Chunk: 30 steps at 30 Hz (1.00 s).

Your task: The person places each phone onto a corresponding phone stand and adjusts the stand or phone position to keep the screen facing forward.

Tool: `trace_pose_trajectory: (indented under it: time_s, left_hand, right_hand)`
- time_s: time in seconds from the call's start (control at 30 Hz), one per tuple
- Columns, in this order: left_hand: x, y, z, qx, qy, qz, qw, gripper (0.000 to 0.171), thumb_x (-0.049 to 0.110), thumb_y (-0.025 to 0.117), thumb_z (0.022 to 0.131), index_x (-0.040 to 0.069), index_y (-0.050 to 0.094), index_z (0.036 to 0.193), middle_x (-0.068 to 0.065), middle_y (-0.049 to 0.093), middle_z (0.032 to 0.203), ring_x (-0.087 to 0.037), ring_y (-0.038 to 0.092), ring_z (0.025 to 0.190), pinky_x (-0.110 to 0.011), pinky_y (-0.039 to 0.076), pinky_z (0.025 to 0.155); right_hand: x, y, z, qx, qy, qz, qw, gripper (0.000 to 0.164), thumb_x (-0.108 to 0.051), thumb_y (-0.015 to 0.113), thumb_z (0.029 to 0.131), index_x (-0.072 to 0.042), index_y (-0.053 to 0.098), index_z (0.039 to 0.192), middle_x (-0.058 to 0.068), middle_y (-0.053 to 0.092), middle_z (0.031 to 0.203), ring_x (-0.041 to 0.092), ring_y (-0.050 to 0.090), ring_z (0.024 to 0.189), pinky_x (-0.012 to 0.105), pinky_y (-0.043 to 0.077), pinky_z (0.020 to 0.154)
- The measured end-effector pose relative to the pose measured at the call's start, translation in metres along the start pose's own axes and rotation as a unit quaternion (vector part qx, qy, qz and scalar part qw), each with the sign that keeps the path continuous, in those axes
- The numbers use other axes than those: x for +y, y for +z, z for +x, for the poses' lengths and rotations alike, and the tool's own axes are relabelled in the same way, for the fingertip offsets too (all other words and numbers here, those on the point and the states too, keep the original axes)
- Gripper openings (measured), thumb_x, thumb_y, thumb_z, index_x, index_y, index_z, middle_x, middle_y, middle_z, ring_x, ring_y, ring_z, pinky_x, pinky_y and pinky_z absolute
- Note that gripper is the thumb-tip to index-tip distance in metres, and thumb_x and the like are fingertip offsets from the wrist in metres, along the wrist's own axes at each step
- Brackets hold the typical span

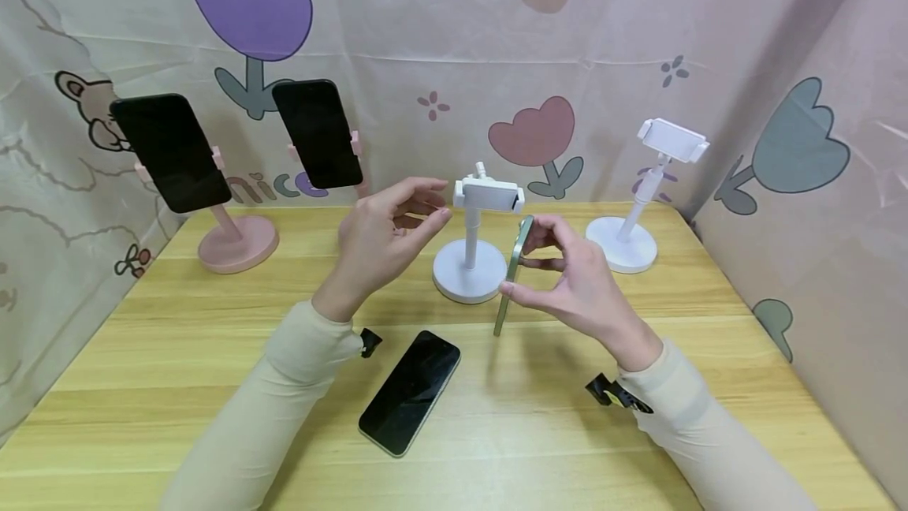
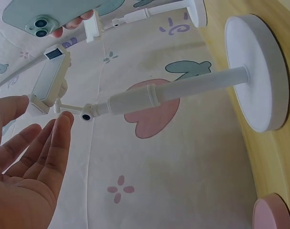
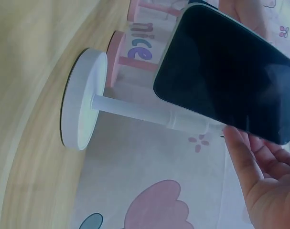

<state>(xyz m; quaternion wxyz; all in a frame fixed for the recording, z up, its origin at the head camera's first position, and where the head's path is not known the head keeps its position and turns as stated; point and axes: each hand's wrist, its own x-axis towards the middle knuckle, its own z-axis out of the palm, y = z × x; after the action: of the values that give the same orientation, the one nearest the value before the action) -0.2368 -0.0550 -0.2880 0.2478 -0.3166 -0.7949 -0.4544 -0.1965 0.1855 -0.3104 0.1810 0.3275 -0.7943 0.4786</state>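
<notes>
A green phone [image 1: 512, 274] is held upright on edge by my right hand [image 1: 585, 286], thumb on one side and fingers on the other. Its dark screen [image 3: 226, 71] fills much of the right wrist view, while the left wrist view catches its light green back [image 2: 51, 14] with two camera lenses. In the middle stands a white phone stand [image 1: 471, 239], its clamp [image 1: 489, 195] holding no phone. Just left of that clamp is my left hand [image 1: 383, 239], fingers loosely bent and holding nothing; its fingertips [image 2: 64, 121] lie right beside the clamp in the left wrist view.
Another phone [image 1: 410, 393] lies screen up on the wooden table [image 1: 177, 385] in front. At the back left, two pink stands [image 1: 237, 243] carry black-screened phones [image 1: 173, 152]. A second white stand [image 1: 624, 239] is at the back right. Patterned cloth [image 1: 426, 14] hangs behind.
</notes>
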Motion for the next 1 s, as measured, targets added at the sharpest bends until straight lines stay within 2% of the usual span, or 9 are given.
trace_pose_trajectory:
  time_s: [0.13, 0.3, 0.47, 0.77, 0.9, 1.0]
  left_hand:
    - [0.007, 0.000, 0.002, -0.006, 0.001, -0.025, 0.9997, 0.031, 0.002, 0.070, 0.086, -0.006, 0.063, 0.115, -0.015, 0.068, 0.097, -0.020, 0.066, 0.085, -0.029, 0.056, 0.070]
    - [0.007, 0.002, 0.004, 0.002, 0.013, -0.039, 0.9992, 0.033, 0.002, 0.071, 0.085, -0.006, 0.063, 0.116, -0.015, 0.068, 0.098, -0.021, 0.066, 0.086, -0.030, 0.056, 0.071]
    - [0.008, 0.004, 0.006, 0.003, 0.008, -0.042, 0.9991, 0.033, 0.002, 0.070, 0.086, -0.006, 0.064, 0.117, -0.014, 0.068, 0.099, -0.020, 0.066, 0.087, -0.032, 0.056, 0.071]
    - [0.008, 0.008, 0.009, 0.007, 0.005, -0.053, 0.9985, 0.027, 0.003, 0.069, 0.088, -0.006, 0.064, 0.113, -0.013, 0.068, 0.096, -0.019, 0.066, 0.083, -0.032, 0.057, 0.069]
    - [0.008, 0.011, 0.009, 0.006, 0.003, -0.063, 0.9980, 0.024, 0.002, 0.069, 0.088, -0.007, 0.064, 0.109, -0.013, 0.068, 0.093, -0.019, 0.066, 0.081, -0.030, 0.057, 0.068]
    - [0.007, 0.012, 0.010, 0.007, 0.000, -0.071, 0.9975, 0.022, 0.002, 0.069, 0.087, -0.008, 0.064, 0.106, -0.012, 0.067, 0.092, -0.019, 0.066, 0.079, -0.029, 0.057, 0.067]
  right_hand:
    - [0.000, -0.002, 0.000, 0.020, -0.002, -0.008, 1.000, 0.061, 0.001, 0.085, 0.065, 0.006, 0.049, 0.115, 0.011, 0.057, 0.095, 0.024, 0.060, 0.090, 0.031, 0.056, 0.073]
    - [-0.002, -0.004, 0.001, 0.036, -0.004, -0.004, 0.999, 0.064, 0.004, 0.084, 0.064, 0.006, 0.049, 0.116, 0.011, 0.057, 0.097, 0.024, 0.059, 0.091, 0.032, 0.056, 0.074]
    - [-0.003, -0.008, 0.002, 0.054, -0.014, -0.003, 0.998, 0.064, 0.006, 0.083, 0.064, 0.008, 0.049, 0.117, 0.013, 0.059, 0.099, 0.025, 0.059, 0.091, 0.033, 0.056, 0.074]
    - [0.019, -0.014, 0.002, 0.088, -0.007, 0.014, 0.996, 0.068, 0.002, 0.085, 0.064, 0.000, 0.050, 0.122, 0.008, 0.062, 0.102, 0.020, 0.060, 0.093, 0.032, 0.056, 0.076]
    - [0.007, -0.016, 0.005, 0.107, -0.019, 0.028, 0.994, 0.064, 0.009, 0.081, 0.064, 0.006, 0.050, 0.119, 0.017, 0.063, 0.100, 0.022, 0.060, 0.090, 0.033, 0.056, 0.075]
    - [-0.006, -0.019, 0.007, 0.127, -0.026, 0.050, 0.990, 0.059, 0.015, 0.077, 0.064, 0.010, 0.049, 0.115, 0.019, 0.064, 0.099, 0.023, 0.062, 0.088, 0.033, 0.056, 0.075]
